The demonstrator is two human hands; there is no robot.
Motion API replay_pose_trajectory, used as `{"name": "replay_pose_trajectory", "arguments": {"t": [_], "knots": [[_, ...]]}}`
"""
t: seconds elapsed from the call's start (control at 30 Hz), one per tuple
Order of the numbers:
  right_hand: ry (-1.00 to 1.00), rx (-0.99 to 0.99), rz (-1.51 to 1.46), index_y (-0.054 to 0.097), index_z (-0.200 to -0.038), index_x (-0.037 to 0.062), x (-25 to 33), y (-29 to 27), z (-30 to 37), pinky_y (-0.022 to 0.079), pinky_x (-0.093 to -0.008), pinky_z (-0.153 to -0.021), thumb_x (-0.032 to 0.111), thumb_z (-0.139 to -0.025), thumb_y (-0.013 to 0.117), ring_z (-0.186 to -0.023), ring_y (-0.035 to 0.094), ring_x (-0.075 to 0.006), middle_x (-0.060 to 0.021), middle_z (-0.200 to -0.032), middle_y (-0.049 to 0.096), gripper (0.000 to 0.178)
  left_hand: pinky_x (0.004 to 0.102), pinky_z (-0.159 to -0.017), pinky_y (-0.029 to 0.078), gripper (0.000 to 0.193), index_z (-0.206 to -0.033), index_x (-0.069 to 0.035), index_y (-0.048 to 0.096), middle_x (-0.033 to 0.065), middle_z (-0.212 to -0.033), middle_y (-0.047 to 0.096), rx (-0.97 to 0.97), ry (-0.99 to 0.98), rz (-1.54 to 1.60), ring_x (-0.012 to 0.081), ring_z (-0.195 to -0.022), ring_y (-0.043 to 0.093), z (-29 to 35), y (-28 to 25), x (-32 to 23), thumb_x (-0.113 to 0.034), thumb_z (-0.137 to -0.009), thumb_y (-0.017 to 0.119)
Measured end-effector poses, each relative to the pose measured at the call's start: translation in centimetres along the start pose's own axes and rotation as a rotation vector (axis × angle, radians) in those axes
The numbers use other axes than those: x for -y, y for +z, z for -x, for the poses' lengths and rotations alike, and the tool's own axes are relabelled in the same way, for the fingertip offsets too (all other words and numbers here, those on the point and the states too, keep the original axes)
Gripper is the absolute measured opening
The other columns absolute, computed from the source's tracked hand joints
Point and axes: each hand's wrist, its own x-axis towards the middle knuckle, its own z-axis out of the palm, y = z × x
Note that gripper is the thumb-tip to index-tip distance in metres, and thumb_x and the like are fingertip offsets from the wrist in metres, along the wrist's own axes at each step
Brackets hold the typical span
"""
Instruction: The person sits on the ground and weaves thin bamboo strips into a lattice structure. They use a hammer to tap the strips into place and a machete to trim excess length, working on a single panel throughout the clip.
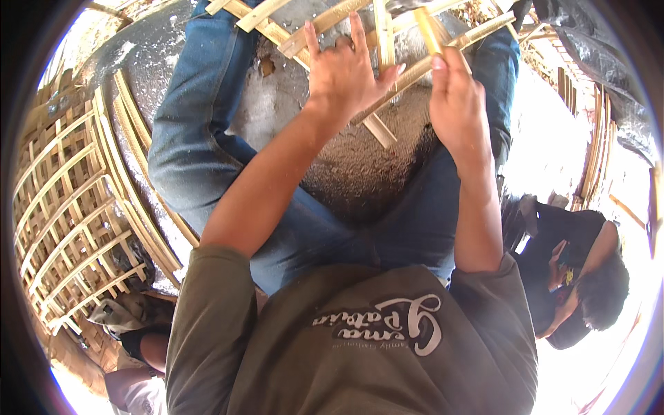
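My left hand (342,79) lies over the crossed bamboo strips (387,41) near the top of the view. Two of its fingers stretch away from me, the middle ones bend down, and the thumb sticks out to the right beside a strip. Closed round the yellow handle of a hammer (429,31) is my right hand (456,104), just right of the strips. The hammer's grey head is blurred and partly cut off by the top edge. Below my left hand, one short strip end (380,131) pokes toward me.
My jeans-clad legs (200,117) flank the grey ground (366,169). A woven bamboo lattice (66,221) and long strips (131,180) stand at the left. On the right a person in dark clothing (567,242) bends over; part of another person (149,349) shows at lower left. Dark sheeting (595,52) hangs at upper right.
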Motion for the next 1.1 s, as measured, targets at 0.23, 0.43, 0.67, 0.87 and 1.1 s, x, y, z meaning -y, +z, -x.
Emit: {"name": "replay_pose_trajectory", "arguments": {"t": [0.23, 0.43, 0.67, 0.87, 1.1], "knots": [[0.06, 0.061, 0.177, 0.051, -0.112, 0.0053, -1.6, 3.5, 0.8, 0.055, -0.0535, -0.064, 0.021, -0.106, 0.044, -0.078, 0.068, -0.0465, -0.0268, -0.075, 0.067, 0.018, 0.0618, -0.121, 0.004, 0.103, -0.154, 0.011, 0.017, 0.0188, -0.082, 0.068, -0.156, 0.026, -0.019, 0.0299, -0.075, 0.071, -0.4, 1.0, 0.2, -0.072, -0.095, 0.035], [0.009, 0.033, 0.035, 0.052, -0.111, 0.0045, -0.3, 0.2, -0.4, 0.054, -0.0511, -0.057, 0.018, -0.106, 0.045, -0.065, 0.069, -0.0431, -0.0216, -0.068, 0.066, 0.016, 0.0624, -0.121, 0.006, 0.104, -0.153, 0.012, 0.019, 0.0173, -0.079, 0.068, -0.1, 0.004, 0.019, 0.0297, -0.077, 0.072, -0.7, 0.3, 0.4, -0.07, -0.094, 0.042], [0.119, 0.17, 0.23, 0.049, -0.119, 0.01, -2.2, 2.3, 0.4, 0.057, -0.0541, -0.067, 0.024, -0.106, 0.044, -0.075, 0.071, -0.0434, -0.0231, -0.069, 0.066, 0.019, 0.0632, -0.12, 0.008, 0.104, -0.153, 0.012, 0.018, 0.0171, -0.082, 0.068, -0.103, 0.027, -0.018, 0.03, -0.075, 0.071, -0.4, 0.5, 0.0, -0.071, -0.094, 0.039], [0.017, 0.081, 0.123, 0.054, -0.113, 0.0047, -2.6, 0.6, 0.4, 0.055, -0.052, -0.064, 0.028, -0.107, 0.045, -0.069, 0.071, -0.0388, -0.0214, -0.073, 0.068, 0.026, 0.0609, -0.122, 0.005, 0.103, -0.154, 0.009, 0.018, 0.017, -0.079, 0.067, -0.097, 0.01, 0.026, 0.0304, -0.075, 0.071, -0.4, 0.6, 0.3, -0.073, -0.095, 0.033], [0.474, 0.066, -1.087, 0.052, -0.111, 0.0101, -6.8, -5.3, 2.8, 0.024, -0.0188, -0.039, 0.04, -0.108, 0.042, -0.044, 0.028, -0.0026, 0.0068, -0.064, 0.034, 0.031, 0.0608, -0.122, 0.006, 0.101, -0.155, 0.008, 0.017, 0.0172, -0.078, 0.067, -0.034, 0.009, -0.008, 0.0288, -0.073, 0.071, -0.4, -0.2, 0.0, -0.073, -0.096, 0.029]]}}
